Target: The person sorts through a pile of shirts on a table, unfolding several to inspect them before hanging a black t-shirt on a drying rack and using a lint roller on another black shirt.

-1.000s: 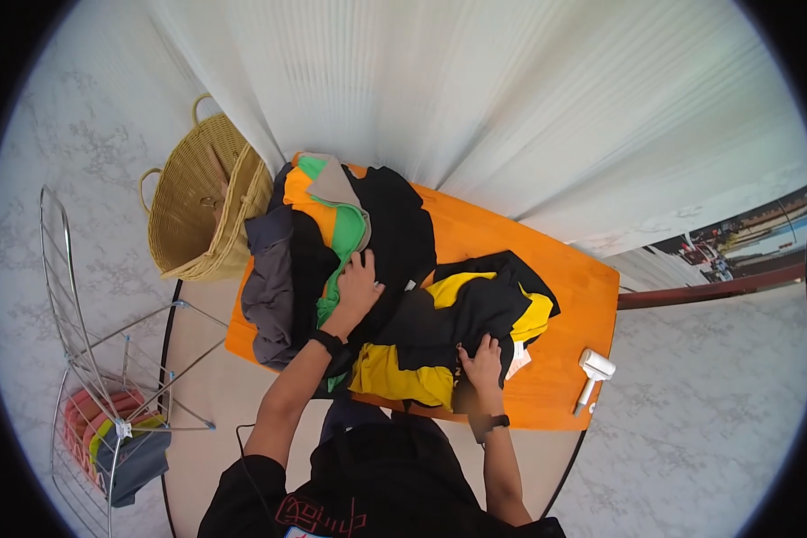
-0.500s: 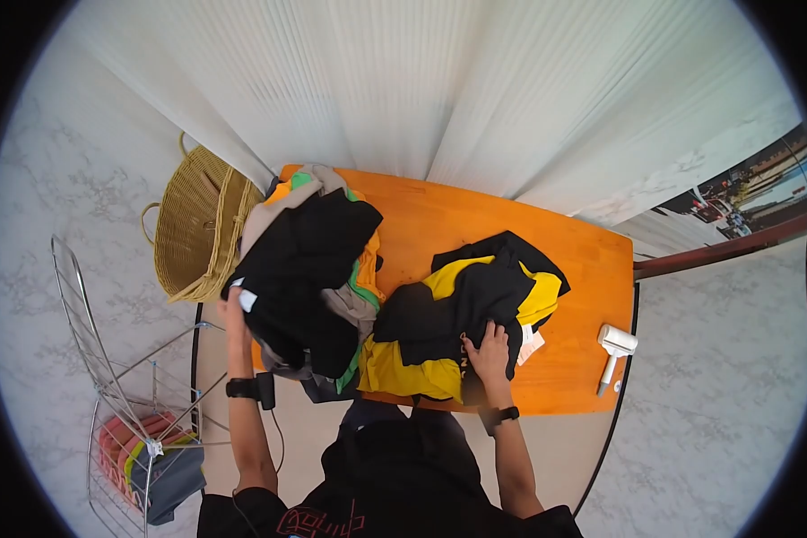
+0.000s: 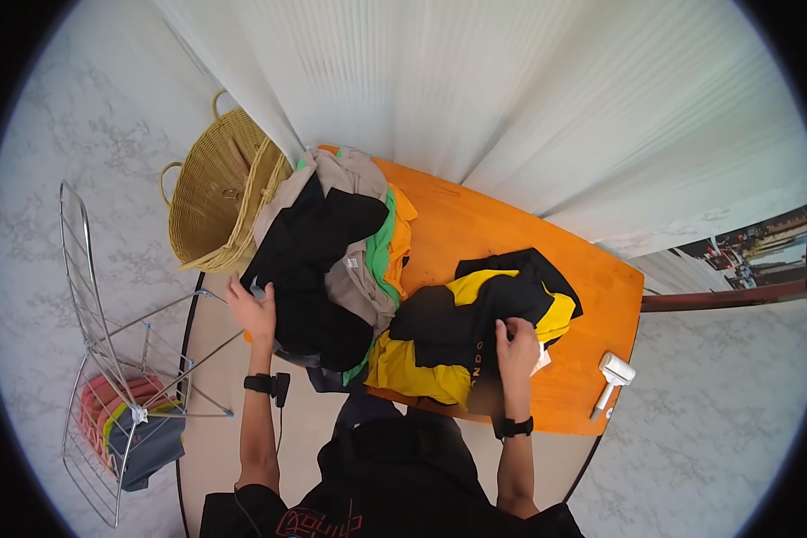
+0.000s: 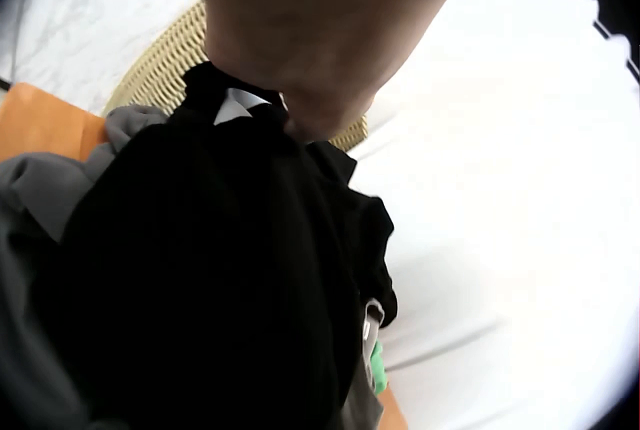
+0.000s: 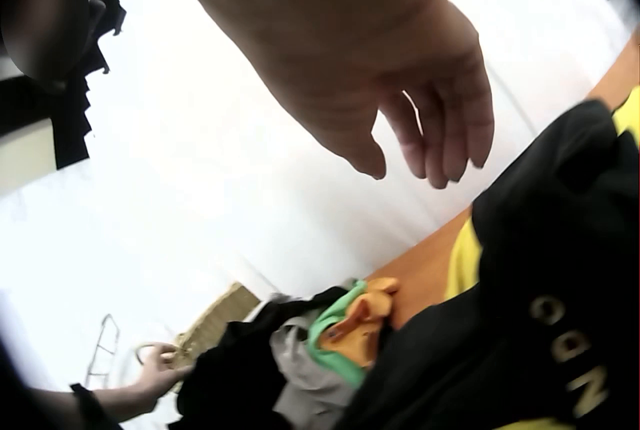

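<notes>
A heap of clothes lies at the left of the orange table (image 3: pixel 502 224), with a black garment (image 3: pixel 318 238) spread over grey, green and orange cloth. My left hand (image 3: pixel 253 314) is at the left edge of this black garment, fingers and thumb apart. In the left wrist view a white tag (image 4: pixel 238 105) shows beside its fingertips. My right hand (image 3: pixel 516 354) hovers over a black and yellow garment (image 3: pixel 421 377) with lettering. Its fingers are loosely bent and hold nothing in the right wrist view.
A wicker basket (image 3: pixel 197 215) stands beyond the table's left end. Left of the table is a metal drying rack (image 3: pixel 139 414) with pink and grey things. A white lint roller (image 3: pixel 614 372) lies at the right edge. White curtains (image 3: pixel 475 81) hang behind.
My left hand moved from the middle of the heap to its left edge; the black garment now lies shifted left, over grey cloth. My right hand has lifted off the black and yellow garment.
</notes>
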Motion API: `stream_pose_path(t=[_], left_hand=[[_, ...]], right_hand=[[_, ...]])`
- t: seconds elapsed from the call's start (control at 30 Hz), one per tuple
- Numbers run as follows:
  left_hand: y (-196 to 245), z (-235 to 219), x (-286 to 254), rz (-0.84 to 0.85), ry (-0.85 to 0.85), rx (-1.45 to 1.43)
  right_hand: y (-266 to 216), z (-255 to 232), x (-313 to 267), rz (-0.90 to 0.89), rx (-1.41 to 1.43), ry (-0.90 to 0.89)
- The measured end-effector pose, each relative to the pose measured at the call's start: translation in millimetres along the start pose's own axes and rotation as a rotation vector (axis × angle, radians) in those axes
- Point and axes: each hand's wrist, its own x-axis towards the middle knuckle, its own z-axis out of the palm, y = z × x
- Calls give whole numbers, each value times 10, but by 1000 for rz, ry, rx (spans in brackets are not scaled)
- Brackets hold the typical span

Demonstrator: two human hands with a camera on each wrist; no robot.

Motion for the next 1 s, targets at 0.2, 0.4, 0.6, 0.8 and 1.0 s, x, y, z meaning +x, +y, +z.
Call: stream_pose_path(t=[0.2, 0.4, 0.6, 0.8, 1.0], left_hand=[[704, -64, 110, 431, -242, 93], [422, 419, 119, 675, -319, 197], [552, 248, -120, -150, -732, -852], [1653, -694, -679, -493, -1156, -1360], [1811, -1163, -771, -415, -1310, -1490]], right_hand=[[-855, 828, -32, -229, 388, -413], [-1374, 1352, -170, -271, 470, -634], [-1817, 1690, -79, 107, 734, -891], [-1848, 1771, -103, 425, 1065, -960], [-1714, 442, 61, 724, 1486, -937]])
